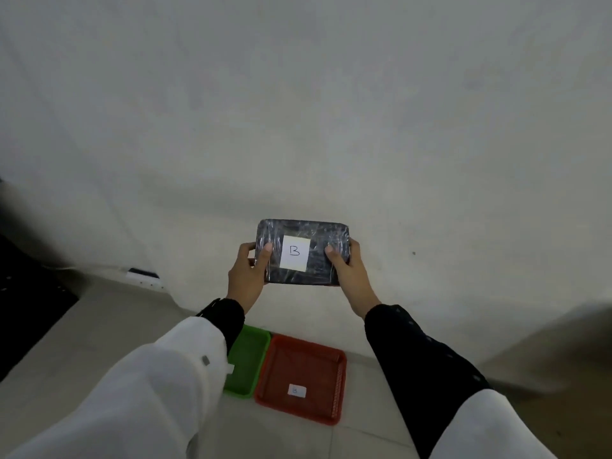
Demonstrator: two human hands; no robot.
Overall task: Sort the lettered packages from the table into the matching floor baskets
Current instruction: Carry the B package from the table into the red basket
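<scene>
A black plastic-wrapped package (318, 233) with a white label marked B is held up in front of the wall. My left hand (248, 273) grips its left edge and my right hand (347, 270) grips its right edge, thumbs on the front face. Below on the floor sits a red basket (275, 369) with a small white B label inside. A green basket (248, 356) lies against its left side, partly hidden by my left sleeve.
A pale wall fills the upper view and meets the tiled floor. A white power strip (144, 278) lies at the wall's base on the left. A dark object (26, 293) stands at the far left edge.
</scene>
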